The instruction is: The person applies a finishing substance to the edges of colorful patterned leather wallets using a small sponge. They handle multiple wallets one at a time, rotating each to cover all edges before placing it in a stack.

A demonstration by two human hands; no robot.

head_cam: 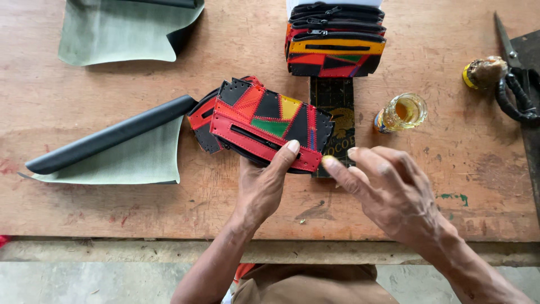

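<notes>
Pouch [264, 121], patchwork, on bench centre, long axis running 10 to 4 o'clock. Left hand [261, 188] pinches its near edge, thumb on top; right hand [388, 188], fingers spread, hovers at pouch's 4 o'clock end, holding nothing.

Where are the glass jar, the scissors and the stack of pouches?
Glass jar [403, 111], head view, on its amber-filled body.
Scissors [514, 97], head view, on the black handle loop.
Stack of pouches [335, 48], head view, on the front pouch's yellow band.

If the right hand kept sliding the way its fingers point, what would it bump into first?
Probably the patchwork pouch that the left hand grips: the right hand has its fingertips pointing left at the pouch's red zipper edge, almost touching it.
</notes>
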